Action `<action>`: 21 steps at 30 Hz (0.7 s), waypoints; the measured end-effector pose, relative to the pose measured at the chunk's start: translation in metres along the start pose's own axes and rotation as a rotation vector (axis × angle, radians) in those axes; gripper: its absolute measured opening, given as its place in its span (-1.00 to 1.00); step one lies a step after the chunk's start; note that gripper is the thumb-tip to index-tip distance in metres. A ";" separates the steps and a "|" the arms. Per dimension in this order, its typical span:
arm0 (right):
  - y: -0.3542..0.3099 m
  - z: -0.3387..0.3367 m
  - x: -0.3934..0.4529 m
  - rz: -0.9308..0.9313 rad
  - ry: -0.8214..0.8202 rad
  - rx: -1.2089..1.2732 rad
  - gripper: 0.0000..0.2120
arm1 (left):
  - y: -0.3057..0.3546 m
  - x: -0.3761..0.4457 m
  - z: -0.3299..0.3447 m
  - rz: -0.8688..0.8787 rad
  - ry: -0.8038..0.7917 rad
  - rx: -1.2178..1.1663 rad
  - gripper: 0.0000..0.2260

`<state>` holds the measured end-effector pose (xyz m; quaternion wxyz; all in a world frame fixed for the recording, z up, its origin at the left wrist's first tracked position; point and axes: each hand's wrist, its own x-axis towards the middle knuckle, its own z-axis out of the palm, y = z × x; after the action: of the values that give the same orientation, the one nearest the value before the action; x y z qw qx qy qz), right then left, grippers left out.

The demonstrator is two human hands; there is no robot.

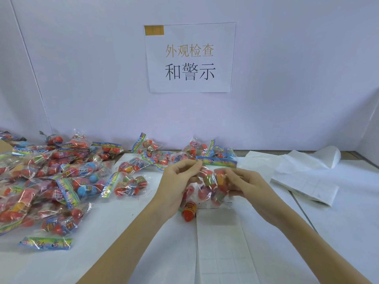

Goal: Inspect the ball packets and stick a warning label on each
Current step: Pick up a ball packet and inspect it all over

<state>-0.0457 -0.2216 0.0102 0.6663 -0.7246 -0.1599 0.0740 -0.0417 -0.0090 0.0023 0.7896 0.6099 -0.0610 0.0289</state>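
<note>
I hold one clear ball packet (211, 187) with red and coloured balls and a rainbow header strip above the white table (133, 232). My left hand (176, 181) pinches the packet's top left corner by the header. My right hand (244, 181) grips the packet's right side with curled fingers. A white printed warning label shows on the packet's lower edge (215, 205). A sheet of blank labels (221, 249) lies flat under and in front of the packet.
A big heap of ball packets (47, 177) covers the table's left side, and several more (160, 154) lie along the back wall. Peeled label backing sheets (303, 175) lie at the right. A paper sign (190, 57) hangs on the wall.
</note>
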 end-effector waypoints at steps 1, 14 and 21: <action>0.002 0.001 0.000 0.021 -0.023 0.027 -0.62 | -0.001 0.001 -0.001 -0.027 0.018 -0.049 -0.90; -0.002 0.001 -0.003 -0.026 -0.031 -0.172 -0.47 | -0.004 -0.003 0.002 0.093 0.002 0.377 -0.79; 0.000 0.003 -0.001 0.005 -0.006 -0.144 -0.34 | 0.000 -0.006 0.005 0.197 0.072 0.384 -0.64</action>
<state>-0.0474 -0.2196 0.0094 0.6119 -0.7707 -0.1647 0.0662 -0.0481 -0.0141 0.0029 0.6541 0.7386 -0.0853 0.1389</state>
